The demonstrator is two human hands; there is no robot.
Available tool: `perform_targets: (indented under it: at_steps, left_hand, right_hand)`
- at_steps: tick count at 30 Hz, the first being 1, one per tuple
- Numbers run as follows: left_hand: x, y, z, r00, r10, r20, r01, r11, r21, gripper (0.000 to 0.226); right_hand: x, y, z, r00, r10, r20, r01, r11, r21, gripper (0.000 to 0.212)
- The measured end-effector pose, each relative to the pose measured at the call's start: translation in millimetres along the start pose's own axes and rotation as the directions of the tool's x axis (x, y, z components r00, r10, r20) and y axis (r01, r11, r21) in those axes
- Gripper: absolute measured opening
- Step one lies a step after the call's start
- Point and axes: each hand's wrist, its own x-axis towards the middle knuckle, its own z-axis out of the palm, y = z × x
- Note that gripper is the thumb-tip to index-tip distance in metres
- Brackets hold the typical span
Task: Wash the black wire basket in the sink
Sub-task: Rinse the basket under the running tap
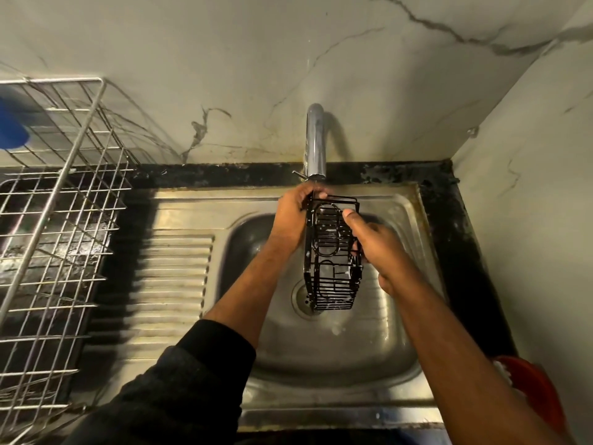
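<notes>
1. The left hand (293, 216) gripped the top left edge of the black wire basket (332, 252), with its fingers curled over the rim.
2. The right hand (373, 242) held the basket's right side. Its thumb lay on the wires, and its fingers went behind the basket, so they were mostly hidden.
3. The basket hung upright over the bowl of the shiny steel sink (401, 332), just under the curved silver tap (316, 139). Its bottom end was above the round drain (301, 298), and part of the drain was covered by it.
4. There was open room in the bowl below and beside the basket.
5. The ribbed steel draining board (173, 277) lay left of the bowl.
6. Further left stood a big silver wire dish rack (61, 220), cut off by the picture's edge. A blurry blue thing (11, 126) sat in it, too fuzzy to name.
7. A red round thing (536, 390) peeked out behind the right arm at the sink's near right corner.
</notes>
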Motion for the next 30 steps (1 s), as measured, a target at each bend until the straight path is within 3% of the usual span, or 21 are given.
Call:
perform_targets:
  at_steps: [2, 5, 7, 10, 14, 17, 21, 26, 30]
  left_hand:
    - [-1, 2, -2, 1.0, 0.017, 0.02, -0.019, 0.99, 0.136, 0.033]
    - [-8, 2, -5, 0.986, -0.146, -0.081, 0.156, 0.978, 0.139, 0.037]
    - [-19, 4, -4, 0.946, -0.277, -0.167, 0.279, 0.96, -0.014, 0.03]
    - [-41, 16, -2, 0.892, -0.413, -0.183, 0.365, 0.897, -0.249, 0.021]
    - [-67, 31, -9, 0.829, -0.548, -0.106, 0.448, 0.766, -0.461, 0.043]
    - [-83, 46, -16, 0.841, -0.539, -0.034, 0.472, 0.764, -0.441, 0.051]
    - [-97, 65, -20, 0.856, -0.515, -0.033, 0.473, 0.808, -0.351, 0.036]
    - [-118, 76, -20, 0.858, -0.508, -0.072, 0.479, 0.844, -0.241, 0.029]
    - [-128, 72, -15, 0.894, -0.438, -0.091, 0.415, 0.888, -0.199, 0.028]
  right_hand:
    - [-1, 1, -1, 1.0, 0.006, 0.011, -0.006, 1.0, 0.014, 0.084]
    - [-2, 3, -3, 1.0, 0.013, -0.003, -0.013, 1.0, 0.019, 0.103]
    - [-4, 2, -4, 1.0, -0.014, -0.019, 0.015, 1.0, 0.017, 0.111]
    - [-6, -1, -3, 0.999, -0.024, -0.034, 0.025, 1.0, 0.014, 0.104]
    - [-11, -4, 1, 1.0, -0.022, -0.012, 0.022, 1.0, 0.012, 0.088]
    - [-17, -5, 5, 1.0, -0.029, 0.001, 0.029, 1.0, 0.0, 0.08]
    - [-27, -6, 8, 1.0, -0.003, 0.023, 0.002, 0.999, 0.032, 0.084]
    - [-40, -8, 6, 0.999, 0.012, -0.03, -0.008, 0.993, 0.121, 0.063]
    - [-52, -9, 6, 1.0, 0.021, 0.004, -0.022, 0.986, 0.168, 0.071]
